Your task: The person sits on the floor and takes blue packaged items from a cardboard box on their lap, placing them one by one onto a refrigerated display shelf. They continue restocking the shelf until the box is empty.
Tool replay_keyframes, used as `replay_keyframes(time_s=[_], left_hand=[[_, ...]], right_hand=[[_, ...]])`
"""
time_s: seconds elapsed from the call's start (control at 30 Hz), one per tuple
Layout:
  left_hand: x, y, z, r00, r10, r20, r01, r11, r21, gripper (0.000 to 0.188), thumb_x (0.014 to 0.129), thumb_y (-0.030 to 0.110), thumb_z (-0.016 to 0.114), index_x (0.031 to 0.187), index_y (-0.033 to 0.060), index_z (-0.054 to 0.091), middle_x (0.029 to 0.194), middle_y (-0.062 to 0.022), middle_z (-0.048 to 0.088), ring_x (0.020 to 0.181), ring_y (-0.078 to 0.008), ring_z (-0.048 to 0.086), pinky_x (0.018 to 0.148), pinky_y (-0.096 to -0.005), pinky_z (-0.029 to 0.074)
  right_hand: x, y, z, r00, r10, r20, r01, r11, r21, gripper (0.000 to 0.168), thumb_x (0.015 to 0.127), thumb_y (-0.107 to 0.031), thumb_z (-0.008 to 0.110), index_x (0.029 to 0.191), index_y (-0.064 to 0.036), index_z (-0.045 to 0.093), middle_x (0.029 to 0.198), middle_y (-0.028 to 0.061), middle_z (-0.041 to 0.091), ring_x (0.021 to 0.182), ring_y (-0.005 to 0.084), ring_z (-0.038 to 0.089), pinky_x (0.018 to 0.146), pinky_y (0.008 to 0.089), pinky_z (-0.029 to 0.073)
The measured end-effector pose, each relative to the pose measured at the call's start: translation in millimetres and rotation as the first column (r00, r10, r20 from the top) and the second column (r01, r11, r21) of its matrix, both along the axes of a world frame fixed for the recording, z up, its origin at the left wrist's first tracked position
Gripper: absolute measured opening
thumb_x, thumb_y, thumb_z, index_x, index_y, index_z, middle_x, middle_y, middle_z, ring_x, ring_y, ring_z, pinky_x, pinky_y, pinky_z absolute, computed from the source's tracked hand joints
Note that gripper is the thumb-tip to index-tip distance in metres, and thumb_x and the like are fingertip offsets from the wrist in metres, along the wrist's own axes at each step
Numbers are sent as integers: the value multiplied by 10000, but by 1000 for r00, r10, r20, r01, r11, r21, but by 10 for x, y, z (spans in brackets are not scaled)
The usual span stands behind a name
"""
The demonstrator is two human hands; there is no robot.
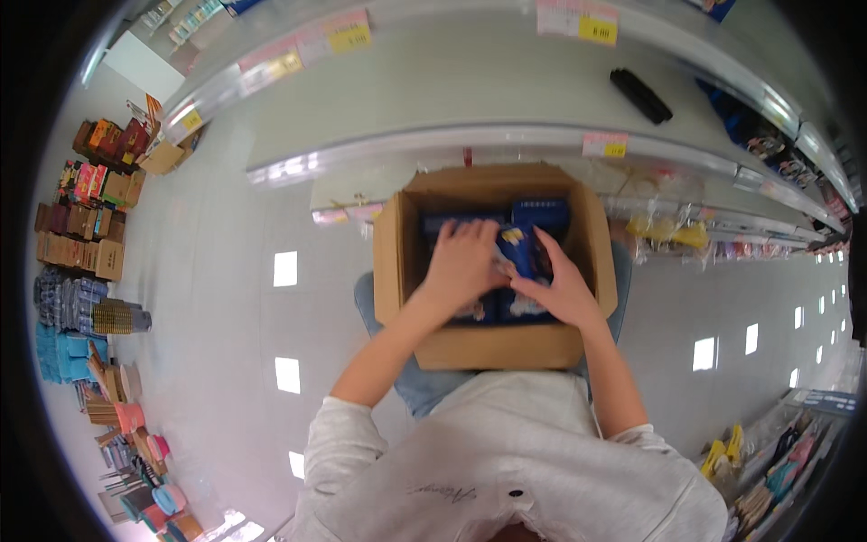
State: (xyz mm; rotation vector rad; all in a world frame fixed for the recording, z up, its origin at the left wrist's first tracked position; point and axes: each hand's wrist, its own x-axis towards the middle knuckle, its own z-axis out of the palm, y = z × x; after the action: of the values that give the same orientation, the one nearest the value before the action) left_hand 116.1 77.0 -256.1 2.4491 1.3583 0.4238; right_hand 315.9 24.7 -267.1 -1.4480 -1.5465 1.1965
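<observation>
On my lap stands an open cardboard carton (498, 349), its flaps folded outward, with several dark blue printed packages inside. My right hand (562, 284) grips a blue package (520, 252) between thumb and fingers, tilted above the others. My left hand (460, 264) reaches into the carton from the left. Its thumb side is against or very near the gripped package, and its blurred fingers lie over the packages at the back. Another blue package (540, 211) stands in the far right corner. Part of the contents is hidden under both hands.
Just ahead is a metal store shelf (433, 95) with price tags along its edge and a black object (640, 95) on it. Bagged goods (667, 230) hang lower right. Stacked goods (81, 237) line the left wall across the tiled floor (230, 305). Another rack (772, 474) stands lower right.
</observation>
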Motion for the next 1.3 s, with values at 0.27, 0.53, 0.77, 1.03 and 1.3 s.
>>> replay_keyframes(time_s=[0.27, 0.53, 0.77, 1.03, 1.3], left_hand=[[-302, 191, 1466, 806, -464, 368, 113, 731, 673, 548, 785, 274, 798, 1234, 47, 581, 1216, -136, 633, 1136, -325, 596, 1071, -529, 416], [-602, 1275, 2321, 882, -197, 428, -316, 425, 848, 365, 856, 136, 663, 1194, 24, 584, 1193, -142, 638, 1127, -333, 589, 1065, -488, 389], [-606, 1563, 2093, 949, -28, 315, -281, 381, 881, 229, 904, 198, 609, 1099, 85, 649, 1154, -55, 674, 1194, -249, 597, 1070, -485, 377], [-560, 1547, 2102, 951, -63, 304, -266, 339, 903, 85, 866, 148, 625, 938, 102, 620, 999, -34, 662, 1138, -250, 625, 1045, -468, 393], [-574, 1570, 2070, 950, -51, 309, -278, 319, 906, 93, 837, 159, 641, 904, 103, 610, 973, -38, 648, 1129, -250, 626, 1025, -465, 405]], right_hand=[[316, 88, 1483, 949, -229, 215, -27, 623, 782, 768, 682, -58, 840, 1373, -54, 505, 1251, 162, 641, 1172, 324, 624, 1021, 415, 477], [-18, 1004, 2924, 837, -471, 277, -395, -171, 903, 712, 582, 48, 764, 1255, -84, 573, 1259, 115, 646, 1210, 312, 602, 1043, 475, 447], [-604, 2351, 3216, 655, -620, 433, -491, 86, 867, 610, 724, -7, 742, 1300, -101, 562, 1285, 96, 614, 1230, 287, 567, 1023, 456, 445], [-781, 3615, 3512, 306, -831, 464, -306, 375, 875, 472, 899, -77, 621, 1364, -92, 538, 1386, 147, 548, 1288, 339, 528, 1047, 440, 465], [-1004, 3865, 3410, 302, -862, 406, -353, 295, 888, 315, 864, -83, 627, 1178, -81, 644, 1222, 173, 630, 1130, 337, 626, 919, 443, 534]])
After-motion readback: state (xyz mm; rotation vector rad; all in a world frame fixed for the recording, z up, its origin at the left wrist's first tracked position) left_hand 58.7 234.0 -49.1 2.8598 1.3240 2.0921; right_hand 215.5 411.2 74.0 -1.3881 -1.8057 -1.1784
